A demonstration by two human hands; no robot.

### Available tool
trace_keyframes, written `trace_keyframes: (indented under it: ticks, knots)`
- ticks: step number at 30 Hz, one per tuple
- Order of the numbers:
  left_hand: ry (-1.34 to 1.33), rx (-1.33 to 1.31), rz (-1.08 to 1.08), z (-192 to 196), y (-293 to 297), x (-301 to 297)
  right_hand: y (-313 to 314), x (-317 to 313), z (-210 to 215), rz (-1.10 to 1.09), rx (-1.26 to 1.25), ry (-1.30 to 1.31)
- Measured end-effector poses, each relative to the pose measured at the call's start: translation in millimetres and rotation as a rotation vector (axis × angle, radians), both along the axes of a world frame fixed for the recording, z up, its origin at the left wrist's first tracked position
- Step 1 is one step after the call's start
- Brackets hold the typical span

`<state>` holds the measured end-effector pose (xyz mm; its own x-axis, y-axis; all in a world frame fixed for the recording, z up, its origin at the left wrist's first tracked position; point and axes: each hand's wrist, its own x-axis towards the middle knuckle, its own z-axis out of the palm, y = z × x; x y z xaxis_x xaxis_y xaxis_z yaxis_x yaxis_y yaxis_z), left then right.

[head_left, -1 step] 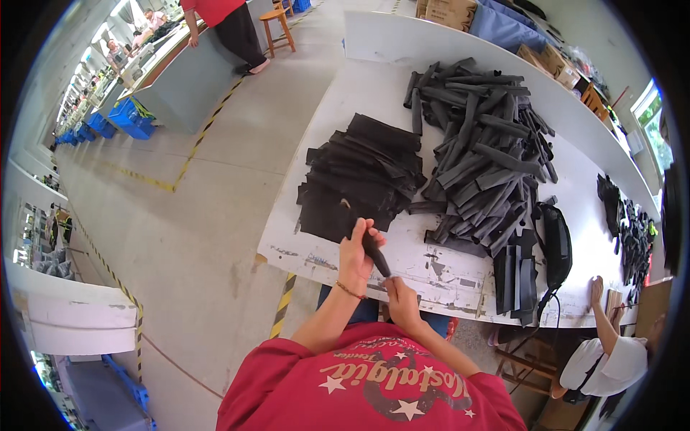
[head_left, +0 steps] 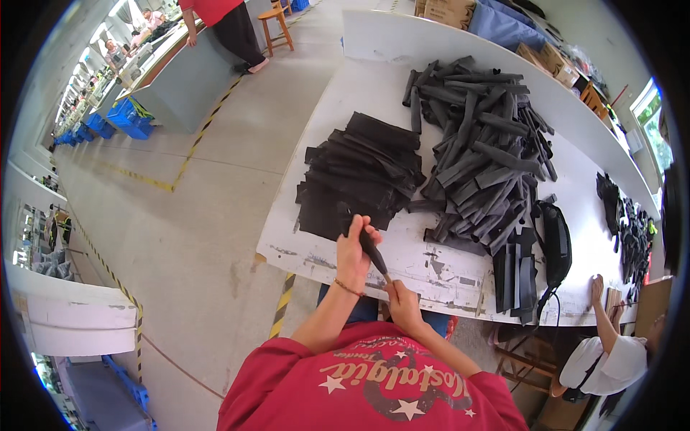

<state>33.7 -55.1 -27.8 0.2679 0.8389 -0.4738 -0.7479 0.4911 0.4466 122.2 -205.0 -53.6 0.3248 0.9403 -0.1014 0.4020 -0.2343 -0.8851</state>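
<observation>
My left hand [head_left: 352,255] is closed around a narrow black fabric tube [head_left: 371,248], held slantwise above the table's near edge. From the tube's lower end comes a thin brownish stick [head_left: 388,278], and my right hand [head_left: 404,305] is closed on it. How far the stick reaches inside the fabric is hidden. Just beyond my left hand, flat black fabric pieces [head_left: 359,176] lie in an overlapping stack. To the right of them is a big loose heap of dark grey fabric tubes [head_left: 481,136].
The white table [head_left: 287,248] has scuffed edges and a raised board [head_left: 402,39] along its back. A black bag [head_left: 555,244] sits right of the heap, beside black strips [head_left: 514,280]. At the far right a co-worker [head_left: 600,363] rests a hand on the table.
The light tip that poked out of the tube's upper end is no longer visible. More of the stick now shows between the tube's lower end and my right hand.
</observation>
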Motion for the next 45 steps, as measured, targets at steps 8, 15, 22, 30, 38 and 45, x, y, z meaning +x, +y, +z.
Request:
trace_keyframes:
  ticks: [8,15,22,30,38,45]
  knots:
    - [0.058,0.052,-0.1,-2.6,-5.6,12.7,-46.5,29.9,11.5,0.154,-0.095,-0.012]
    - [0.175,0.079,-0.08,26.1,-5.8,19.5,-30.9,12.9,30.0,0.154,-0.179,0.106]
    - [0.312,0.252,0.096,31.8,34.8,-8.1,-78.9,36.5,21.3,0.375,-0.285,0.108]
    - [0.099,0.135,0.232,9.2,58.8,-17.6,-99.9,98.7,138.0,0.478,-0.495,0.13]
    - [0.289,0.234,0.144,31.4,33.8,7.7,-42.2,118.7,81.4,0.05,-0.227,0.142]
    - [0.344,0.126,-0.36,20.2,7.8,26.3,-50.2,132.2,49.5,0.091,-0.317,0.217]
